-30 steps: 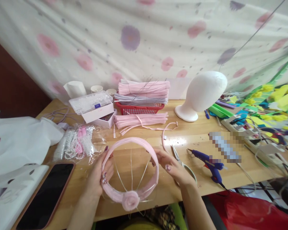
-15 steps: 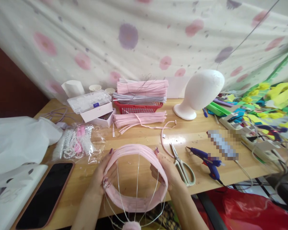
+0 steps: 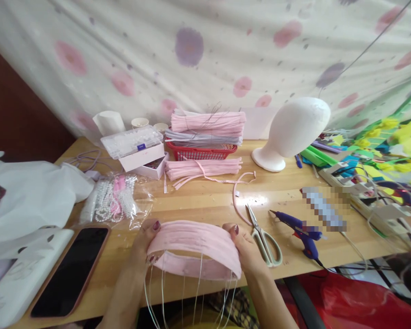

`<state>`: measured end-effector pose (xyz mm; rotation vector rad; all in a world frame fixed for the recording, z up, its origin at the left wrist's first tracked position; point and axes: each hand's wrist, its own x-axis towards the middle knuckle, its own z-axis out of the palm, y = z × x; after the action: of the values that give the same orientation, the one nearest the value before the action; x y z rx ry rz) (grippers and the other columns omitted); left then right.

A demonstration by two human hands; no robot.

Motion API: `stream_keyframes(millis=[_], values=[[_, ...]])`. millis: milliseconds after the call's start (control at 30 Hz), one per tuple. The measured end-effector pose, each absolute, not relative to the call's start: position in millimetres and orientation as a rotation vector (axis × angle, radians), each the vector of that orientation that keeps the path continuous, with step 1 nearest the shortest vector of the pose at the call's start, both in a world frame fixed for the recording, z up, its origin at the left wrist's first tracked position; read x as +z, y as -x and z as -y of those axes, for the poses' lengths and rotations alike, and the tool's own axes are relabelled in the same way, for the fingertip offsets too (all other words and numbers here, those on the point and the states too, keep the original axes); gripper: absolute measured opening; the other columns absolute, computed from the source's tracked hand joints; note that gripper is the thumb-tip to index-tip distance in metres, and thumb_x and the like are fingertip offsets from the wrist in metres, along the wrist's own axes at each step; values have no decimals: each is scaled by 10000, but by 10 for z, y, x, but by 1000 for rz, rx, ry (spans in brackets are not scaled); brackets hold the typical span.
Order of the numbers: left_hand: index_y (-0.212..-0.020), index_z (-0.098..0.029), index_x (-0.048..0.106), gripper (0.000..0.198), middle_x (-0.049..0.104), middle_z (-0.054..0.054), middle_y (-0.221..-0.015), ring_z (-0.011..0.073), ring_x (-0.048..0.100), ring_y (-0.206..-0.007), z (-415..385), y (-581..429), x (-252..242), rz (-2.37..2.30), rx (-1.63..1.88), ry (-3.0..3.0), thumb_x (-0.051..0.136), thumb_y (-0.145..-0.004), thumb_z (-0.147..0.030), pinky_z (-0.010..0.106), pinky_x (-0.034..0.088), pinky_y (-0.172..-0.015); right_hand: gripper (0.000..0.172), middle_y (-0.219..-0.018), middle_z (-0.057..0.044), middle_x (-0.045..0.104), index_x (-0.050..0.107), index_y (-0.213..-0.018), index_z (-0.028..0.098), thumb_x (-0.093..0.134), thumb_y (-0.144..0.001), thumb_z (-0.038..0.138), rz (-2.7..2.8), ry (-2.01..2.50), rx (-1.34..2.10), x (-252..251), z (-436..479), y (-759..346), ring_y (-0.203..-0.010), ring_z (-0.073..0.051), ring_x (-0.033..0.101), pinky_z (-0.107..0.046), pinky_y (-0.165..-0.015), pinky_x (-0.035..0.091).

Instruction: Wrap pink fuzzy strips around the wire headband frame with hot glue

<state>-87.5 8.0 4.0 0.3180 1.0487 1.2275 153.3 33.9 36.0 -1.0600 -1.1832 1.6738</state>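
Observation:
Between my hands is a wide pink fabric band [image 3: 195,237], formed into a ring, with thin silvery wires hanging from its lower edge. My left hand [image 3: 148,240] grips its left side, thumb on the outer face. At the right side, my right hand [image 3: 241,244] holds it the same way, with the fingers mostly hidden behind. The ring is tilted, so its outer pleated face and part of its inside show. Just right of my right hand lie scissors [image 3: 265,244] with pale handles, and beyond them a blue hot glue gun [image 3: 299,228].
A white foam head [image 3: 294,132] stands at the back. Pink strips [image 3: 203,169] lie before a red basket [image 3: 202,151]. On the left are a bag of pearl beads [image 3: 111,198], a phone [image 3: 71,272] and a white plastic bag [image 3: 30,192]. A power strip [image 3: 366,205] lies right.
The pink band has tipped, so its outer face now shows more and its opening looks narrower. Both hands turned with it and kept hold. The view shifted slightly.

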Motion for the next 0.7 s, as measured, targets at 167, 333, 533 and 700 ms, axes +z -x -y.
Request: stream_keyframes(millis=[167,333,533,700], values=[[-558,-188,599,426,341,-107,-292,47,302,-245,-126,731,207,-1100,1327,-320,871,-631,-507,160,247,-275,622,-469,35,496,590,-611,207,594,-802,799,1180,1148,1584,289,-424,-1525,-423,-109,402,-258,-442,342],[-900,-143,717,279,721,8,-644,98,623,-495,-163,600,191,-1215,1390,-241,826,-710,-316,180,525,-493,681,-1115,-111,764,692,-1209,229,580,-829,783,1069,1315,1472,65,-527,-1611,-1001,-262,713,-391,-841,578],[-1120,-178,699,554,774,41,-1034,118,704,-790,-82,580,109,-1322,1432,-254,915,-630,-320,169,556,-629,740,-1370,-132,669,678,-1269,253,652,-762,791,1015,1375,1426,-51,-522,-1777,-1278,-339,621,-508,-1099,469],[-819,-179,631,558,678,-36,-662,26,440,-386,-192,550,129,-1345,1377,-254,889,-562,-601,129,315,-338,608,-1154,-120,758,742,-1127,240,678,-782,737,1094,1310,1445,48,-510,-1762,-1145,-332,692,-518,-1061,492]])
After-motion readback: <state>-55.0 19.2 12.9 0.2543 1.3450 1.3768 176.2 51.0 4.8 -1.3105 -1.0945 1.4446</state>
